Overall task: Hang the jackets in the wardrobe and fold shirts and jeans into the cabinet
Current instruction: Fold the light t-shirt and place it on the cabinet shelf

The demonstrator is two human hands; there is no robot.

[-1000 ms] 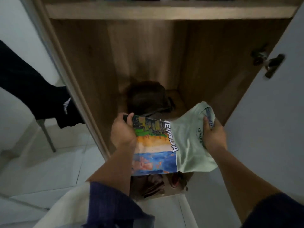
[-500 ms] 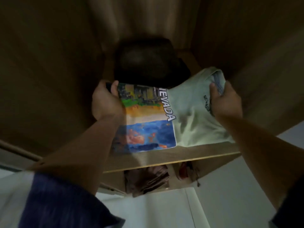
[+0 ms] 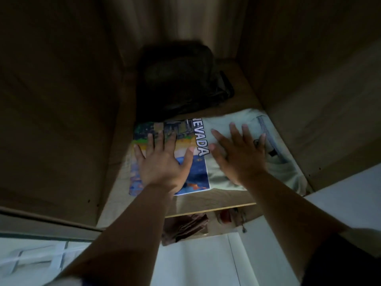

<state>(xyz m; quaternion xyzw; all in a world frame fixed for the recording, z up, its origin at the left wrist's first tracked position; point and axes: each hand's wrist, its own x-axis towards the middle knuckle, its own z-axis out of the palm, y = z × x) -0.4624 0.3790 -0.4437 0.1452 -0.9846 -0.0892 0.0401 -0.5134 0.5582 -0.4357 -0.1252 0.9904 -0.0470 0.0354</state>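
A folded pale green shirt point(image 3: 222, 120) with a colourful NEVADA print lies flat on the wooden cabinet shelf point(image 3: 206, 200), near its front edge. My left hand point(image 3: 162, 162) rests palm down on the printed part, fingers spread. On the plain green part my right hand point(image 3: 239, 153) lies flat too, fingers apart. Neither hand grips the cloth.
A dark folded garment point(image 3: 181, 79) sits behind the shirt at the back of the shelf. Wooden cabinet walls close in left and right. Below the shelf edge, brown cloth point(image 3: 183, 226) and small items lie on a lower level. The white door point(image 3: 350, 203) stands open at right.
Both hands carried the shirt into the cabinet, set it on the shelf and let go. They now lie flat on top of it with open fingers.
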